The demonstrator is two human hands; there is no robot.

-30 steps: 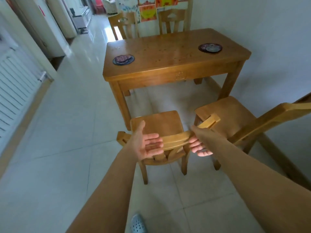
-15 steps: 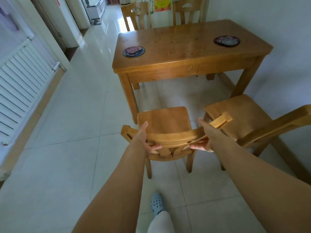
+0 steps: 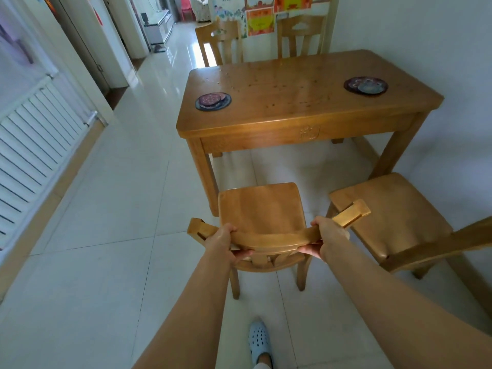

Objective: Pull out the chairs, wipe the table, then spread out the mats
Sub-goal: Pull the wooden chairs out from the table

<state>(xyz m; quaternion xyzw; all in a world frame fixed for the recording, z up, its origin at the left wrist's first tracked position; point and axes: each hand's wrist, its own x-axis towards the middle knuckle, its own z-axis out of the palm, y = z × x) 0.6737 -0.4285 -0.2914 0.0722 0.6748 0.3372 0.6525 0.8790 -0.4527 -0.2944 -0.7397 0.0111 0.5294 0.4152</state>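
Note:
A wooden chair [image 3: 259, 209] stands just in front of me, a little clear of the table's near left leg. My left hand [image 3: 222, 242] grips the left part of its curved top rail and my right hand [image 3: 328, 239] grips the right part. A second wooden chair [image 3: 386, 211] stands to its right, next to the wall. The wooden table [image 3: 292, 102] beyond has crumbs on its top. A stack of round dark mats [image 3: 213, 101] lies at its near left, another stack of mats [image 3: 365, 85] at its far right.
Two more chairs [image 3: 221, 39] stand tucked in at the table's far side. A white radiator [image 3: 32, 134] lines the left wall. The white wall [image 3: 439, 49] runs close along the table's right. My foot in a pale blue clog [image 3: 259, 342] is on the tiled floor.
Both hands have gone from open around the top rail to closed on it. The chair now stands further from the table, and I have stepped back.

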